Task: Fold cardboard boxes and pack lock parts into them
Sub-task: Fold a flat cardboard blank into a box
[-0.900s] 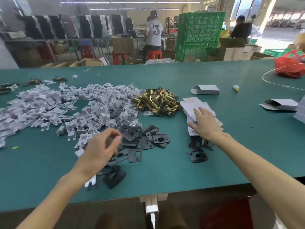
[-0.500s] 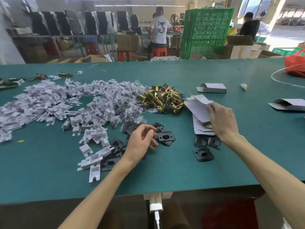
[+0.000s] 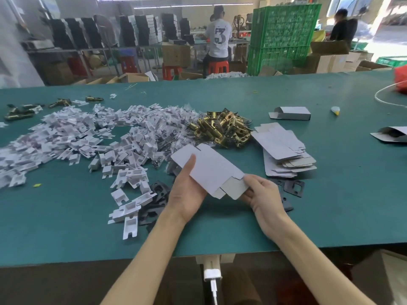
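Box blank (image 3: 209,170) lifted from stack (image 3: 284,155), left hand (image 3: 187,194) and right hand (image 3: 262,194) pinching it

flat box blank (image 3: 209,170) | white, unfolded | tilted above table

**Packing floor, small hardware factory**

Long green surface (image 3: 308,216) heaped with white plastic inserts (image 3: 88,139), brass latches (image 3: 222,128), flat box blanks (image 3: 284,150). Behind: stacked green crates (image 3: 284,38), brown cartons (image 3: 328,60), racks of boxes (image 3: 136,31), worker (image 3: 218,38) on red stool (image 3: 218,67).
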A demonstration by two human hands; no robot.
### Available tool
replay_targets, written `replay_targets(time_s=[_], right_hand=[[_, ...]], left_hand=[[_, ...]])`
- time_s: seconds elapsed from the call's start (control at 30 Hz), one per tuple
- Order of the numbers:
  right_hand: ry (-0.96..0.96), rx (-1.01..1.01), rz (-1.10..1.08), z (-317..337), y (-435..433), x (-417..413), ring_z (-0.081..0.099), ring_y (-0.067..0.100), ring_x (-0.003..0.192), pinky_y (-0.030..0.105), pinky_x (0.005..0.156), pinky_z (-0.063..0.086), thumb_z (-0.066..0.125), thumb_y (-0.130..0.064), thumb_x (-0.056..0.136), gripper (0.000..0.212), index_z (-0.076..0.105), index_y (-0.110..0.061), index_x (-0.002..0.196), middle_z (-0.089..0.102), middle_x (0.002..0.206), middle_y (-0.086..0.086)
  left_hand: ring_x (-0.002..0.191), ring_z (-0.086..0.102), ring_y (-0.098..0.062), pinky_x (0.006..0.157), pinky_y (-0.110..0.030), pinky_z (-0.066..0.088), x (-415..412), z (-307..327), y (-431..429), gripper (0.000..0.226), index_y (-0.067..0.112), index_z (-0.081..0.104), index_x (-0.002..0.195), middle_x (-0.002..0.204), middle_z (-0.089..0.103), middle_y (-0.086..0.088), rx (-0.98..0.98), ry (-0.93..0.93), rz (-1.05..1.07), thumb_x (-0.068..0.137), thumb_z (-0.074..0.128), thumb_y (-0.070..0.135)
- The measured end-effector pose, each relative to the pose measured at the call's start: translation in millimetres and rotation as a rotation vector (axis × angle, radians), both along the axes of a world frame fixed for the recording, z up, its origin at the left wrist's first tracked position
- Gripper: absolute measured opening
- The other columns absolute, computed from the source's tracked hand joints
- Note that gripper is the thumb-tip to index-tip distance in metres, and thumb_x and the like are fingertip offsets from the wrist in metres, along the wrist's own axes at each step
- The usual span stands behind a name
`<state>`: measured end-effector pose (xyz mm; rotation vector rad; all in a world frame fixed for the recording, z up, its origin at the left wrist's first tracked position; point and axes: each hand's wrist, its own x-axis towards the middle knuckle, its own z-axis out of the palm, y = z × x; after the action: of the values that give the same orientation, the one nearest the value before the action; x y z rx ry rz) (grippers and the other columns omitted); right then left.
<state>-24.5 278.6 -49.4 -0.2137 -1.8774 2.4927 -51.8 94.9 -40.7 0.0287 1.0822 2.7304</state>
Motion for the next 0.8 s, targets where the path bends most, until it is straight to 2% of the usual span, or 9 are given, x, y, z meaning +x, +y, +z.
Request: replay_targets(time_s=[0.1, 0.13, 0.2, 0.27, 0.4, 0.5, 0.57, 0.73, 0.8], right_hand=[[0.063, -0.027, 0.053, -7, -3, 3, 0.072, 0.020, 0.089, 0.029, 0.075, 0.061, 0.058, -0.009, 0.100, 0.026, 0.082, -0.016, 0.092, 0.077, 0.104, 0.013], [0.081, -0.022, 0.070, -8, -3, 4, 0.071, 0.021, 0.090, 0.031, 0.077, 0.061, 0.059, -0.009, 0.100, 0.024, 0.081, -0.016, 0.095, 0.077, 0.105, 0.013], [0.104, 0.023, 0.090, -8, -3, 5, 0.069, 0.023, 0.094, 0.042, 0.086, 0.058, 0.060, -0.005, 0.098, 0.019, 0.076, -0.012, 0.106, 0.076, 0.109, 0.013], [0.106, 0.066, 0.078, -9, -4, 6, 0.066, 0.024, 0.098, 0.048, 0.092, 0.053, 0.061, 0.002, 0.094, 0.026, 0.068, -0.010, 0.116, 0.074, 0.112, 0.014], [0.118, 0.112, 0.078, -7, -6, 7, 0.066, 0.024, 0.100, 0.050, 0.097, 0.052, 0.066, -0.001, 0.094, 0.027, 0.067, -0.014, 0.117, 0.074, 0.113, 0.011], [0.120, 0.142, 0.065, -8, -6, 7, 0.067, 0.028, 0.101, 0.052, 0.098, 0.052, 0.068, -0.007, 0.094, 0.024, 0.067, -0.015, 0.117, 0.074, 0.113, 0.012], [0.127, 0.154, 0.070, -8, -6, 7, 0.067, 0.030, 0.101, 0.051, 0.097, 0.053, 0.070, -0.011, 0.094, 0.023, 0.067, -0.015, 0.117, 0.073, 0.113, 0.012], [0.133, 0.159, 0.087, -9, -7, 5, 0.068, 0.016, 0.096, 0.029, 0.083, 0.055, 0.072, -0.013, 0.093, 0.023, 0.067, -0.017, 0.115, 0.076, 0.108, 0.004], [0.126, 0.157, 0.078, -8, -7, 5, 0.067, 0.015, 0.095, 0.028, 0.082, 0.054, 0.071, -0.011, 0.093, 0.022, 0.067, -0.020, 0.113, 0.076, 0.107, 0.002]], left_hand=[[0.117, 0.069, -0.028, 0.101, -0.045, 0.057, -3, -4, -4, 0.051, 0.009, 0.062, 0.136, 0.134, 0.068, -0.015, 0.064, -0.037, 0.088, 0.092, 0.070, 0.033], [0.118, 0.069, -0.029, 0.100, -0.046, 0.057, -3, -4, -5, 0.046, 0.007, 0.061, 0.136, 0.135, 0.067, -0.017, 0.069, -0.037, 0.087, 0.095, 0.067, 0.027], [0.132, 0.061, -0.030, 0.110, -0.046, 0.051, -1, -4, -5, 0.045, 0.001, 0.054, 0.144, 0.145, 0.060, -0.019, 0.047, 0.026, 0.009, 0.101, 0.055, 0.013], [0.143, 0.051, -0.030, 0.119, -0.046, 0.041, 3, -2, -1, 0.047, 0.000, 0.048, 0.150, 0.153, 0.053, -0.018, 0.024, 0.110, -0.081, 0.103, 0.045, 0.004], [0.148, 0.044, -0.030, 0.126, -0.052, 0.027, 7, -1, 2, 0.049, 0.001, 0.043, 0.154, 0.158, 0.047, -0.018, 0.038, 0.127, -0.113, 0.105, 0.043, 0.002], [0.150, 0.041, -0.029, 0.127, -0.050, 0.027, 10, 2, 1, 0.050, 0.002, 0.042, 0.155, 0.159, 0.045, -0.017, 0.002, 0.160, -0.103, 0.105, 0.044, 0.002], [0.150, 0.041, -0.028, 0.126, -0.050, 0.028, 11, 3, 0, 0.050, 0.003, 0.042, 0.156, 0.160, 0.045, -0.016, 0.002, 0.147, -0.090, 0.105, 0.043, 0.002], [0.149, 0.043, -0.029, 0.126, -0.050, 0.028, 15, 4, -1, 0.048, 0.010, 0.045, 0.156, 0.157, 0.050, -0.014, -0.018, 0.095, -0.103, 0.108, 0.045, 0.011], [0.152, 0.038, -0.029, 0.127, -0.050, 0.026, 17, 4, -2, 0.050, 0.013, 0.043, 0.158, 0.160, 0.046, -0.012, -0.074, 0.125, -0.143, 0.108, 0.047, 0.015]])
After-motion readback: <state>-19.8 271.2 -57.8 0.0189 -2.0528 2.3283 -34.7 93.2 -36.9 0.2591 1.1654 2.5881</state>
